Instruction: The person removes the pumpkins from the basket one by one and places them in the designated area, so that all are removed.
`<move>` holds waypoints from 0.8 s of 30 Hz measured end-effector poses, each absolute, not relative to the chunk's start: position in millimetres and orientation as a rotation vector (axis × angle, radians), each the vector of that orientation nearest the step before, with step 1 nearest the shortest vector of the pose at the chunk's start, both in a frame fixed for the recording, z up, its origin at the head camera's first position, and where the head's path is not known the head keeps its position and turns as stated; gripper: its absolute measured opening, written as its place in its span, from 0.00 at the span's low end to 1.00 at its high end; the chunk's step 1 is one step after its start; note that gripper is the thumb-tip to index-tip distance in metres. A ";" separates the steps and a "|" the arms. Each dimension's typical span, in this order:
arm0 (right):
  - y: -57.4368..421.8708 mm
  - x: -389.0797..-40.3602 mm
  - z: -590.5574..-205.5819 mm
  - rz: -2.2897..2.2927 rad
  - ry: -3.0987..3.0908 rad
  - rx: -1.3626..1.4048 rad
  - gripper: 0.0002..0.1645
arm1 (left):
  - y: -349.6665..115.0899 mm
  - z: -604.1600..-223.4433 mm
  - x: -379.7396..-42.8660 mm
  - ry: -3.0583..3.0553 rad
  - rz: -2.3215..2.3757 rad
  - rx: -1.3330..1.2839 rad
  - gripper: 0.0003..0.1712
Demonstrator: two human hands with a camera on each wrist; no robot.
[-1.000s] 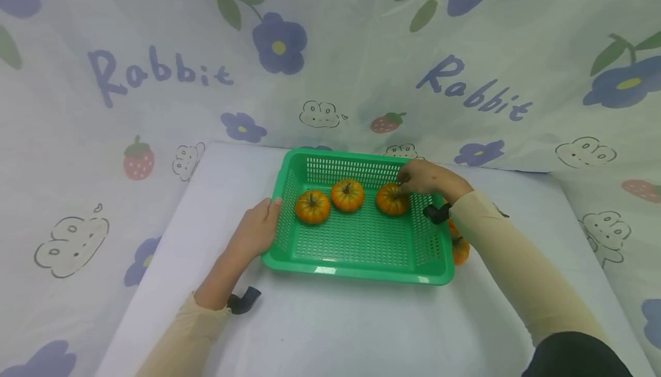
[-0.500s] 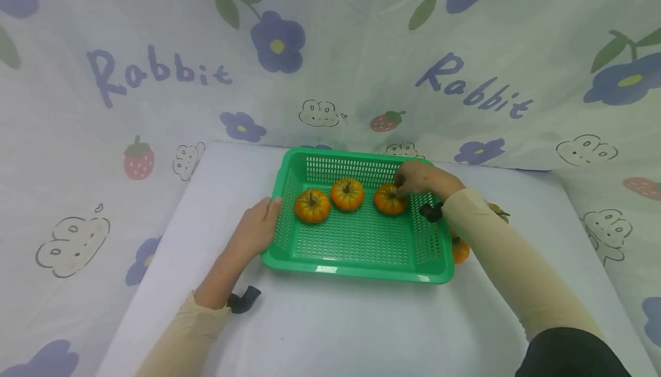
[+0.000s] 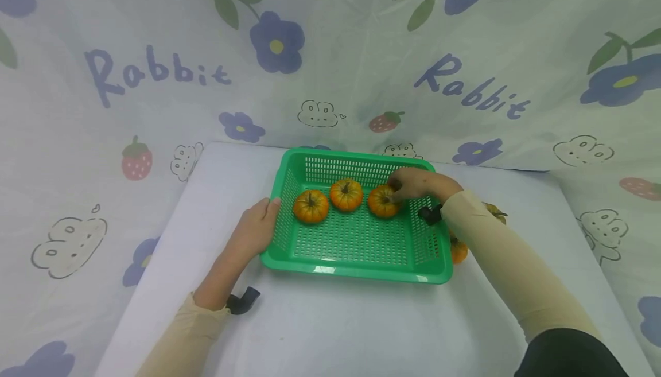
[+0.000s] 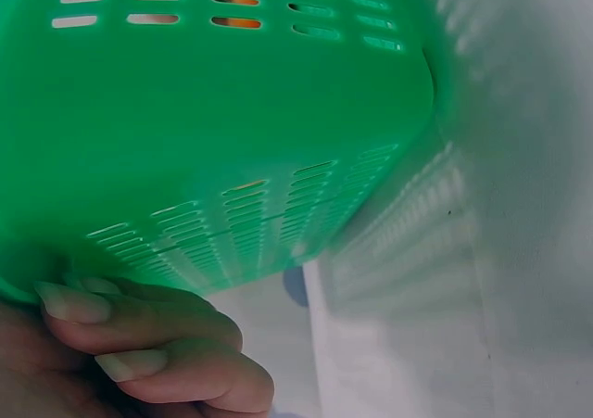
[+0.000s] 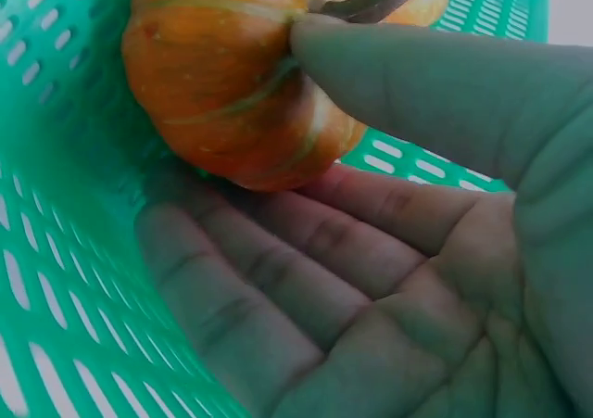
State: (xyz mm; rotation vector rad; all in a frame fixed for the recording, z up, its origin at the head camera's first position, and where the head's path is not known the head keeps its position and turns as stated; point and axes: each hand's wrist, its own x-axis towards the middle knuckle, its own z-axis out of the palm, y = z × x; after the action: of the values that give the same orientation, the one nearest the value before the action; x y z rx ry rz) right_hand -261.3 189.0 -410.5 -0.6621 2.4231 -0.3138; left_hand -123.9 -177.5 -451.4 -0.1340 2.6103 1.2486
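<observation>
A green plastic basket (image 3: 356,272) with slotted walls stands on the white table. My left hand (image 3: 255,226) grips its left rim, thumb above; the left wrist view shows the fingers (image 4: 176,335) curled beneath the edge. Inside, toward the back right, my right hand (image 3: 419,185) holds a small orange pumpkin (image 3: 383,203). The right wrist view has the thumb on top of this pumpkin (image 5: 218,84) beside its stem, and the other fingers along its lower side. Two more pumpkins sit to its left, one near the back middle (image 3: 346,195) and one further left (image 3: 311,208).
Outside the basket's right wall lie more pumpkins, an orange one (image 3: 458,252) and a greenish-yellow one (image 3: 496,212), partly hidden by the right sleeve (image 3: 508,259). A printed curtain (image 3: 330,50) hangs behind the table (image 3: 320,331).
The right hand and the pumpkin it holds have shifted slightly left and toward the front inside the basket. The left hand, the basket and the other two pumpkins in it have stayed put.
</observation>
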 end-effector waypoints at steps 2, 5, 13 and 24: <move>188.5 -260.5 -411.8 -0.337 2.405 -0.657 0.30 | -177.9 -451.7 -123.8 2.611 1.250 -0.137 0.33; 187.7 -259.5 -412.8 -0.375 2.392 -0.660 0.30 | -178.3 -451.7 -123.6 2.612 1.251 -0.142 0.33; 189.3 -260.5 -415.5 -0.421 2.392 -0.697 0.27 | -178.5 -452.7 -123.1 2.598 1.275 -0.146 0.34; 188.8 -260.4 -416.2 -0.461 2.386 -0.689 0.26 | -178.1 -454.3 -123.9 2.608 1.283 -0.140 0.34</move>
State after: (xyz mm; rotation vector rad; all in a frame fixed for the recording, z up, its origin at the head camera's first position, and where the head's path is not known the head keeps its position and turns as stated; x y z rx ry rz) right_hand -260.4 188.8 -416.2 -0.6890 2.3864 -0.4607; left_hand -123.9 -178.1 -454.3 -0.1399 2.6083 1.2825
